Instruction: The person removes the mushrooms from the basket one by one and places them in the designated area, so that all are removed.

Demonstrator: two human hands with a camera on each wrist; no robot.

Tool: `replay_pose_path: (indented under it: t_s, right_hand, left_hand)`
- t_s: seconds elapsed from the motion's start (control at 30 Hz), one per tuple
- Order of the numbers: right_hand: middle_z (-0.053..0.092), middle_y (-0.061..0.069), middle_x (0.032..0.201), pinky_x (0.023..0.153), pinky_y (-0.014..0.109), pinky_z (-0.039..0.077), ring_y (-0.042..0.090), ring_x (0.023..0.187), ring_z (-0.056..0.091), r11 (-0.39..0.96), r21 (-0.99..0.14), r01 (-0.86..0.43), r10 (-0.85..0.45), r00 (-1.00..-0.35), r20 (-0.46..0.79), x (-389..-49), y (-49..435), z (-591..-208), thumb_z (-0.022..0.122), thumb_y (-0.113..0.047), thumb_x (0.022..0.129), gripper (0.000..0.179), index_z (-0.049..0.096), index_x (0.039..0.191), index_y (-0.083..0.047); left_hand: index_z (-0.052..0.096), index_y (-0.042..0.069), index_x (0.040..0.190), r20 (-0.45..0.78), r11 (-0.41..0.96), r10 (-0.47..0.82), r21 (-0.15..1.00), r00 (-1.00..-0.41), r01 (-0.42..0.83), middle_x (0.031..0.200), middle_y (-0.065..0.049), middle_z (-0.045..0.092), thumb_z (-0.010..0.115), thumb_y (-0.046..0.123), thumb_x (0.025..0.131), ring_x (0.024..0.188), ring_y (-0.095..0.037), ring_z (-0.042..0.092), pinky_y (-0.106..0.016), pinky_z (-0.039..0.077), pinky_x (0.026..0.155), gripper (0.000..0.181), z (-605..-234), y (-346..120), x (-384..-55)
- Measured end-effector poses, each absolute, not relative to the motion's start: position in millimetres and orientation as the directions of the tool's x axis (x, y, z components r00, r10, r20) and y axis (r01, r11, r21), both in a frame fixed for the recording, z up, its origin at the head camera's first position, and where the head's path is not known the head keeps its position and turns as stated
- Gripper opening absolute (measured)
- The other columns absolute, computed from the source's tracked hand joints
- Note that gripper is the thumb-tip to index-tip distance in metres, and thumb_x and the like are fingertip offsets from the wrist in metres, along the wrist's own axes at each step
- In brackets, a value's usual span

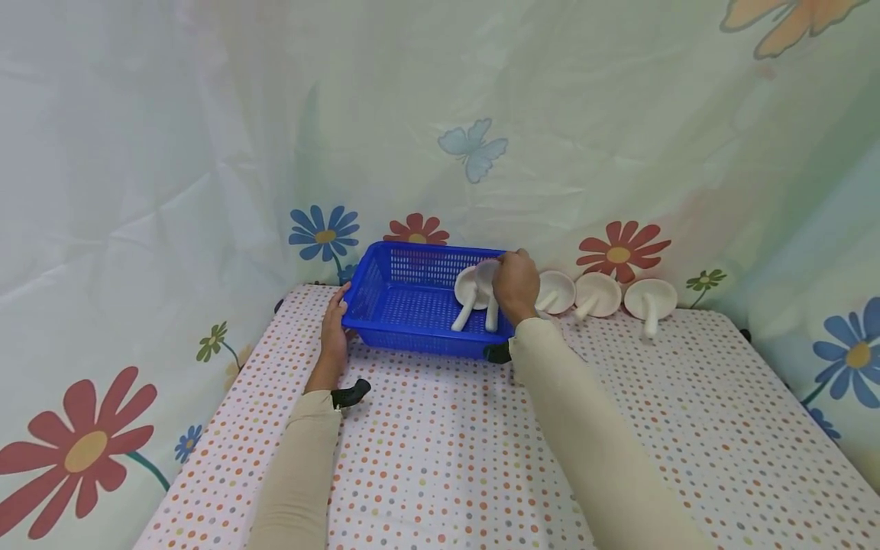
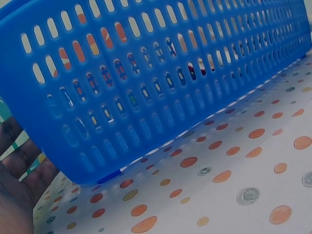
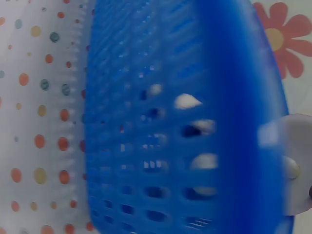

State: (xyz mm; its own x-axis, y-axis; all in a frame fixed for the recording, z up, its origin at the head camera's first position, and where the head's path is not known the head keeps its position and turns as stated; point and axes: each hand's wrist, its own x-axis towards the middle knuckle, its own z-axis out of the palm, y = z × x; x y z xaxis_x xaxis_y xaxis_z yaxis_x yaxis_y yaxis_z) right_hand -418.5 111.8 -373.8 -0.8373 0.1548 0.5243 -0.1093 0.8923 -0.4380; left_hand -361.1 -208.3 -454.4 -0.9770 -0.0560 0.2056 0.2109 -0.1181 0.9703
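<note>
A blue plastic basket (image 1: 426,344) with slotted walls stands at the back of the table. My left hand (image 1: 334,332) rests against its left end; in the left wrist view the fingers (image 2: 22,161) lie spread, fairly straight, by the outer corner. Over the basket's right end, my right hand (image 1: 517,286) grips the cap edge of a pale mushroom-shaped piece (image 1: 486,273), slightly blurred, its white stem pointing down. Beside it, inside the basket, lies a similar mushroom-shaped piece (image 1: 465,286). The right wrist view mostly shows the basket wall (image 3: 146,122); the right hand's fingers are largely hidden there.
Right of the basket, three more mushroom-shaped pieces stand in a row: one near the hand (image 1: 555,290), a middle one (image 1: 598,294) and a far right one (image 1: 651,296). A dotted cloth (image 1: 440,443) covers the table. A flowered curtain (image 1: 385,114) hangs close behind.
</note>
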Motion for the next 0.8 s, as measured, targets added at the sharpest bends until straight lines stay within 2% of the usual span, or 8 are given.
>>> replay_pose_path:
  t_s: [0.23,0.5,0.57,0.67,0.8]
  right_hand:
    - [0.066,0.020,0.102,0.076,0.047,0.053,0.036,0.086,0.064,0.836,-0.517,-0.185,0.196,-0.779,0.595,-414,125,-354,0.049,-0.007,0.096,0.030,0.073,0.111,-0.001]
    - [0.067,0.023,0.102,0.079,0.048,0.052,0.037,0.093,0.064,0.722,-0.665,-0.189,0.366,-0.712,0.599,-403,164,-327,0.051,-0.009,0.095,0.029,0.074,0.112,-0.001]
    - [0.070,0.021,0.104,0.076,0.043,0.051,0.034,0.094,0.065,0.684,-0.706,-0.184,0.410,-0.704,0.580,-399,178,-323,0.051,-0.011,0.095,0.030,0.074,0.113,-0.003]
    - [0.071,0.018,0.107,0.069,0.030,0.047,0.026,0.089,0.064,0.631,-0.760,-0.157,0.464,-0.708,0.532,-390,198,-319,0.052,-0.014,0.096,0.031,0.073,0.116,-0.007]
    - [0.072,0.015,0.113,0.064,0.015,0.041,0.012,0.085,0.061,0.579,-0.811,-0.088,0.532,-0.712,0.458,-378,223,-317,0.053,-0.019,0.096,0.032,0.072,0.120,-0.011]
  left_hand:
    - [0.031,0.021,0.155,0.201,-0.086,-0.068,0.975,-0.977,0.207,0.160,-0.010,0.030,0.030,0.029,0.104,0.142,-0.038,0.037,-0.061,0.034,0.111,0.051,-456,-208,-361]
    - [0.035,0.035,0.152,0.208,-0.080,-0.088,0.973,-0.974,0.215,0.160,-0.001,0.031,0.030,0.039,0.105,0.142,-0.034,0.037,-0.061,0.032,0.112,0.048,-478,-208,-379]
    - [0.036,0.036,0.151,0.216,-0.075,-0.096,0.972,-0.972,0.224,0.160,-0.001,0.033,0.031,0.040,0.104,0.141,-0.033,0.038,-0.060,0.033,0.111,0.048,-481,-208,-381]
    - [0.037,0.035,0.151,0.235,-0.083,-0.097,0.966,-0.967,0.244,0.158,-0.003,0.035,0.032,0.040,0.103,0.139,-0.034,0.040,-0.060,0.035,0.110,0.048,-483,-210,-383]
    - [0.034,0.026,0.154,0.242,-0.095,-0.074,0.964,-0.967,0.249,0.158,-0.008,0.035,0.033,0.034,0.104,0.139,-0.036,0.041,-0.059,0.036,0.110,0.051,-470,-211,-372]
